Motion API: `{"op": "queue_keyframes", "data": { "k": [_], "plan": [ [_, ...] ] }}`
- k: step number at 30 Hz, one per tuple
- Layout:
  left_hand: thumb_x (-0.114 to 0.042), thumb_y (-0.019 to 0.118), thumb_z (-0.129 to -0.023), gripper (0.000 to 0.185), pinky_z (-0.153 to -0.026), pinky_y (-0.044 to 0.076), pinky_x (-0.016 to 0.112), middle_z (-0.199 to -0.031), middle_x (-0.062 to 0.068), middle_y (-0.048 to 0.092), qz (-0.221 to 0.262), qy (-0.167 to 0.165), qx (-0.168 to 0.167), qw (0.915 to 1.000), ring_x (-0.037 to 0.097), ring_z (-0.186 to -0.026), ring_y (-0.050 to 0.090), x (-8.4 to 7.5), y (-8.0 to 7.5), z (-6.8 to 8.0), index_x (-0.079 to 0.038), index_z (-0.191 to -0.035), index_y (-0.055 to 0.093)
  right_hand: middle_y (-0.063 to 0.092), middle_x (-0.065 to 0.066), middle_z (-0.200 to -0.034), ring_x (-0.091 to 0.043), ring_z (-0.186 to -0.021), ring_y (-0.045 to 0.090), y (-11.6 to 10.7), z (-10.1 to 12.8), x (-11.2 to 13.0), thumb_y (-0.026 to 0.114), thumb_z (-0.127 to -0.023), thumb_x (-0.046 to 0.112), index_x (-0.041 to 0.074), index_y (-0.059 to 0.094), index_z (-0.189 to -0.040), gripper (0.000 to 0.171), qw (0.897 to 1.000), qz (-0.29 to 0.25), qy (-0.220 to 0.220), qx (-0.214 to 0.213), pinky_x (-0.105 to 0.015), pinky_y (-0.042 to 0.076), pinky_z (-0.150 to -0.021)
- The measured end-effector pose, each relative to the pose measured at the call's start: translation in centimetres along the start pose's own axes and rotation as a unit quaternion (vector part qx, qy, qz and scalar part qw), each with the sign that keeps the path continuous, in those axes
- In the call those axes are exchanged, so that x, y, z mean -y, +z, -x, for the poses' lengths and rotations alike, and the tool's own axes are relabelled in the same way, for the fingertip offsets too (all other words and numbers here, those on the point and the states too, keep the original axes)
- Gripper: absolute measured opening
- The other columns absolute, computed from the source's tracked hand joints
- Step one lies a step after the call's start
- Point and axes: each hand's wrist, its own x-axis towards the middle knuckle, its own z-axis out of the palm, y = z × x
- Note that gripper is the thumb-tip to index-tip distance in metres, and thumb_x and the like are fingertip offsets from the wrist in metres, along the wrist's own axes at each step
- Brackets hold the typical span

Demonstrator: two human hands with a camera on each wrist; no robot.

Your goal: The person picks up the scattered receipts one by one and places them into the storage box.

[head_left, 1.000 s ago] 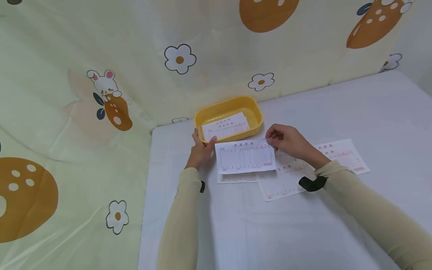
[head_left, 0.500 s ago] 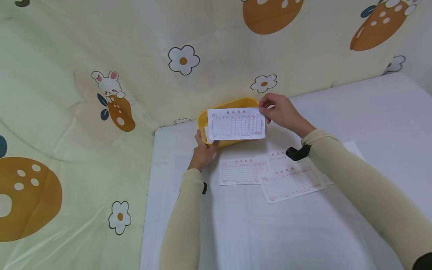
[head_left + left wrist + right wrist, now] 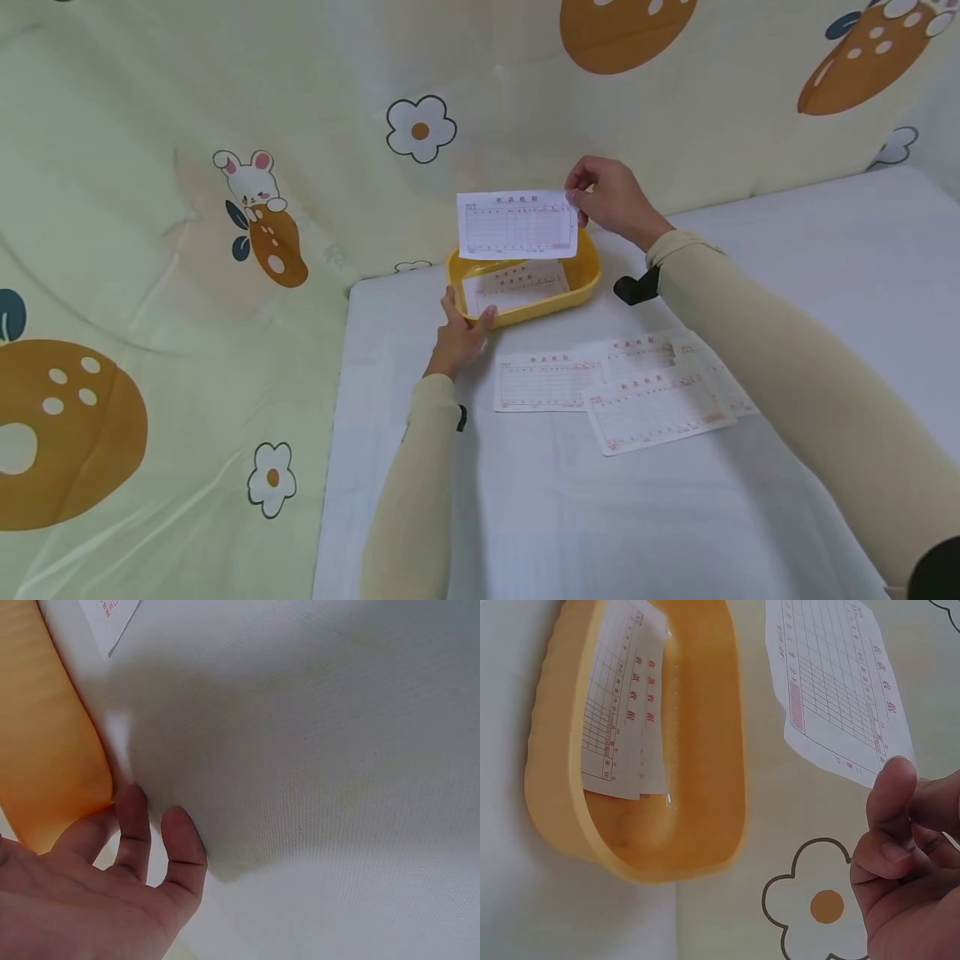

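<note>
In the head view my right hand [image 3: 615, 200] pinches a printed receipt slip [image 3: 517, 225] by its upper right corner. The slip hangs over the back of a yellow plastic basket [image 3: 587, 283]. Seen from the right wrist, thumb and fingertip meet at the edge of that receipt slip [image 3: 832, 682]. My left hand [image 3: 459, 340] grips the basket's front left corner, thumb at the front wall and index finger at the side. From the left wrist, the other fingers curl beside the yellow wall [image 3: 56, 720]. Overlapping receipt slips [image 3: 517, 287] lie inside the basket.
Several more receipt slips [image 3: 652, 408] lie overlapping on the white table cover [image 3: 600, 517], in front of the basket; my right forearm partly covers them. Close behind the basket rises a cloth with flower and rabbit prints [image 3: 330, 167].
My right hand has lifted the slip from the table, carried it up across the basket and now holds it over the back rim. The left hand stays at the basket's corner.
</note>
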Motion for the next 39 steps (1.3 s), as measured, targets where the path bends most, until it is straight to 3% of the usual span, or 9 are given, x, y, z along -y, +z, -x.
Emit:
{"op": "queue_keyframes", "data": {
  "k": [12, 20, 24, 27, 33, 39],
  "plan": [
    [-0.073, 0.058, -0.099, 0.104, -0.121, 0.030, 0.065, -0.168, 0.028, 0.032, 0.001, 0.009, 0.007, 0.9999, 0.050, -0.150, 0.038, 0.1, 0.0, 0.3, -0.037, -0.170, -0.009, 0.056, -0.017, -0.111, -0.031, -0.079, 0.062, 1.2, -0.2, -1.0, 0.055, -0.111, 0.005, -0.003, 0.058, -0.121, 0.013, 1.000, -0.005, 0.006, 0.014, -0.021, 0.055, -0.070],
    [-0.073, 0.057, -0.100, 0.103, -0.120, 0.034, 0.063, -0.164, 0.029, 0.038, -0.004, 0.013, -0.001, 0.9999, 0.048, -0.143, 0.048, 0.1, -0.1, 0.6, -0.038, -0.170, -0.010, 0.056, -0.018, -0.111, -0.030, -0.076, 0.063, 2.1, 0.1, -1.9, 0.055, -0.111, 0.005, -0.004, 0.059, -0.121, 0.013, 1.000, -0.012, 0.018, 0.023, -0.019, 0.053, -0.068],
    [-0.071, 0.057, -0.101, 0.102, -0.119, 0.035, 0.063, -0.162, 0.030, 0.040, 0.001, 0.024, -0.002, 0.9997, 0.046, -0.140, 0.050, 0.1, -0.2, 0.6, -0.036, -0.170, -0.009, 0.057, -0.019, -0.119, -0.029, -0.077, 0.068, 2.5, 0.3, -2.4, 0.055, -0.112, 0.009, -0.004, 0.058, -0.130, 0.022, 0.999, -0.010, 0.038, 0.035, -0.021, 0.053, -0.068],
    [-0.072, 0.057, -0.101, 0.103, -0.120, 0.033, 0.064, -0.164, 0.029, 0.038, 0.005, 0.023, 0.000, 0.9997, 0.047, -0.142, 0.048, -0.2, -0.1, 0.7, -0.036, -0.170, -0.009, 0.058, -0.021, -0.128, -0.033, -0.088, 0.071, 2.2, 0.4, -2.7, 0.054, -0.113, 0.013, -0.004, 0.055, -0.139, 0.031, 0.998, -0.010, 0.052, 0.045, -0.023, 0.053, -0.068],
    [-0.073, 0.058, -0.099, 0.105, -0.121, 0.030, 0.065, -0.168, 0.026, 0.033, 0.007, 0.012, 0.002, 0.9999, 0.047, -0.148, 0.042, -0.3, 0.0, 0.7, -0.037, -0.170, -0.011, 0.058, -0.022, -0.135, -0.041, -0.103, 0.070, 1.9, 0.9, -3.0, 0.053, -0.114, 0.014, -0.004, 0.053, -0.145, 0.035, 0.998, -0.010, 0.052, 0.047, -0.031, 0.057, -0.079],
    [-0.075, 0.058, -0.098, 0.106, -0.121, 0.029, 0.066, -0.170, 0.026, 0.031, 0.013, 0.007, 0.004, 0.9999, 0.048, -0.150, 0.039, 0.1, -0.1, 0.5, -0.038, -0.170, -0.011, 0.059, -0.023, -0.136, -0.037, -0.104, 0.071, 1.4, 1.5, -3.3, 0.053, -0.114, 0.019, -0.003, 0.053, -0.145, 0.038, 0.997, -0.016, 0.057, 0.044, -0.043, 0.057, -0.092]
  ]
}}
